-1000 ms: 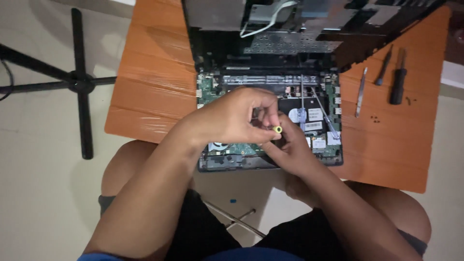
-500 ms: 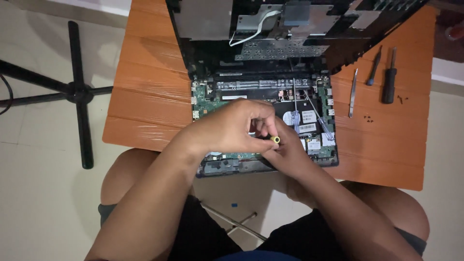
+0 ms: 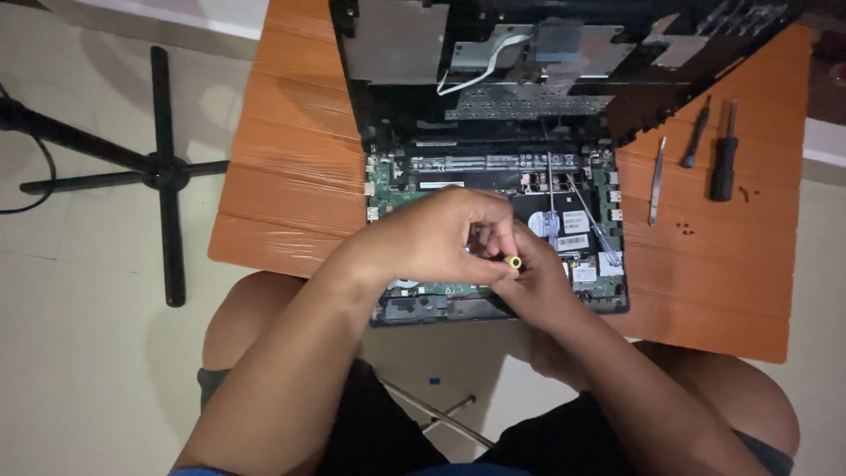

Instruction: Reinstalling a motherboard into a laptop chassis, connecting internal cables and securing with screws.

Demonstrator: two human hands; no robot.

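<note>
A small yellow-tipped tool [image 3: 514, 262] sits between both hands over the near middle of one opened laptop [image 3: 498, 231], whose green circuit board lies bare. Only the yellow end shows; the rest is hidden by fingers, so what kind of tool it is cannot be told. The left hand [image 3: 432, 240] comes in from the near left, forearm slanting up across the lap, knuckles upward and fingers curled inward, their tips pinching at the yellow end. The right hand [image 3: 536, 284] comes from the near right and lies lower, partly under the left, its fingers closed around the same piece from below. Both hands are thus closed in a pinch on the tool, just above the board's near edge.

The laptop's base lies flat toward the near edge of the orange desk [image 3: 291, 167], and its dark upper shell [image 3: 564, 62] stands tipped back toward the far edge, with one white cable looping across it. Two thin metal rods rest slanted on the board just right of the hands.

Toward the desk's right edge lie three tools side by side: one pair of tweezers [image 3: 656, 181], one slim dark screwdriver [image 3: 695, 132] and one thicker black-handled screwdriver [image 3: 724, 152]. A few tiny dark screws [image 3: 683, 229] are scattered near them. On the floor to the left stands one black stand base [image 3: 159, 172].
</note>
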